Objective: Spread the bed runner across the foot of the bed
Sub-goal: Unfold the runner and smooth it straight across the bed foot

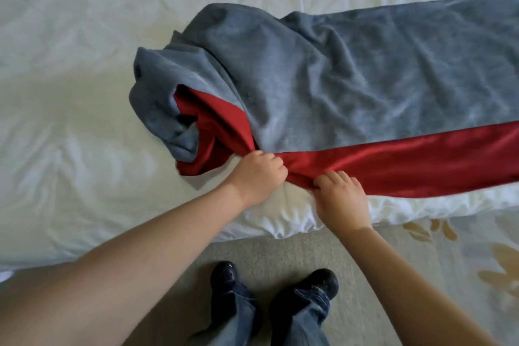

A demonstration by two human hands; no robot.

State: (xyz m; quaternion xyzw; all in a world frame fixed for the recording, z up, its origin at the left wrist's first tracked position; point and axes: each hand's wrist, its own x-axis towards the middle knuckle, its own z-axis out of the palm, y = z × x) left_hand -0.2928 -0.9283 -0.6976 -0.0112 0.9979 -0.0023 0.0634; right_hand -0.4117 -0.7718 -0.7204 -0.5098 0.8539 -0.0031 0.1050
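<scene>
Closest to me, at the bottom of the view, I see two dark shoes [273, 281] below blue jeans [306, 314], standing on a pale beige carpet [280, 250]. To the right the carpet carries a tan leaf pattern [497, 270].

My two bare forearms reach forward from the lower corners toward the edge of the bed [70, 177], which is covered in a wrinkled white duvet.

My left hand [259, 174] is curled into a fist, pinching a gathered bunch of the runner's red band right at the near edge of the bed. My right hand [341, 194] sits just beside it, to the right, with its fingers [323, 184] hooked over and closed on the near hem of the same red band. The two hands are close together but not touching.

The bed runner [365, 87] lies on top of the duvet along the near side of the bed. It is soft grey fabric with a shiny red band [407, 160] running along its near edge. From my hands rightward it lies fairly flat, with some creases, and runs out of view at the right. To the left of my hands it is still bunched in a heap, folded over so red lining shows inside the grey folds.

Beyond the runner, the white duvet stretches away to the top of the view.
</scene>
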